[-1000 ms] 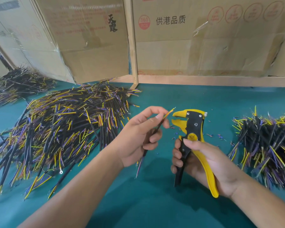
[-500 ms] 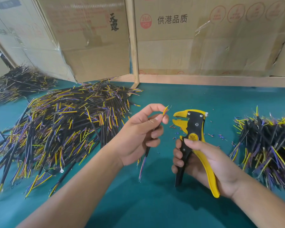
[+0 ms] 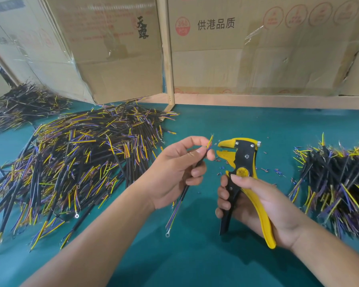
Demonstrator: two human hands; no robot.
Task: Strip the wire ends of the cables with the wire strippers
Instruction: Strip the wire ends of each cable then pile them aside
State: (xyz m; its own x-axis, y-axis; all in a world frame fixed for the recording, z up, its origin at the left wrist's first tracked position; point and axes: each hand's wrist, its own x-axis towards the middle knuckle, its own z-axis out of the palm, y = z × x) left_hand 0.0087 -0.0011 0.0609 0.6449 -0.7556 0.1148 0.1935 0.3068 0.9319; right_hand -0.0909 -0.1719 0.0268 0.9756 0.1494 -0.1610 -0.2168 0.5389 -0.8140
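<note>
My left hand (image 3: 177, 169) pinches a black cable (image 3: 180, 198) between thumb and fingers. Its yellow and blue wire ends (image 3: 209, 142) stick up above my fingertips, and its lower end with a ring terminal hangs toward the table. My right hand (image 3: 255, 206) grips the handles of the yellow and black wire strippers (image 3: 244, 168), held upright. The strippers' jaws (image 3: 223, 150) stand apart and point left, a short gap from the wire ends.
A large pile of black cables (image 3: 77, 162) with yellow and blue ends lies on the green table (image 3: 195, 264) at left. Another pile (image 3: 338, 187) sits at right, and a third (image 3: 23, 102) far left. Small insulation bits (image 3: 276, 171) lie scattered behind the strippers. Cardboard boxes (image 3: 257, 48) line the back.
My left hand has turned the cable's wire ends more upright and drawn them slightly back from the jaws. The strippers have stayed nearly still.
</note>
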